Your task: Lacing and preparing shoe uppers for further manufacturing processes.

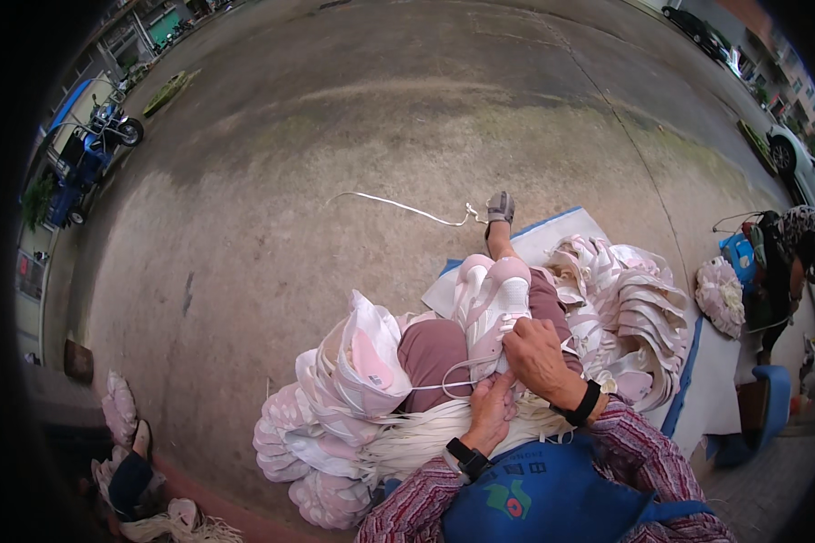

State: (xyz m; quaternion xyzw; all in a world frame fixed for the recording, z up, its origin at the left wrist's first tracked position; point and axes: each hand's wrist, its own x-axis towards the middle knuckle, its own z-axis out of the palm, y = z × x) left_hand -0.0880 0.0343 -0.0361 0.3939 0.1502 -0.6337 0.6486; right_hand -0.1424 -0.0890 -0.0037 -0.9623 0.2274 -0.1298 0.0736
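A concrete yard [272, 172] spreads outward from twelve o'clock, with a blue three-wheeler [81, 163] far off at ten and a white car [801, 167] at two; nearer, pale pink-and-white heaps flank the lap — the left heap [321, 398] at nine from the hands, the right heap [638, 308] at two; the laces [417, 439] lie in a thick bundle at eight.

Two uppers [501, 294] lie side by side on the lap, just beyond the hands toward twelve; their long axis runs roughly twelve to six, rounded toes away; the right hand [539, 353] is nearer, its narrow, bent fingers touching the near upper along its laced edge; the left hand [492, 412] is lower, at seven from the right, fingers gathered narrow by the upper's near end — whether either pinches a lace, I cannot tell; one loose lace [435, 386] reaches toward nine.
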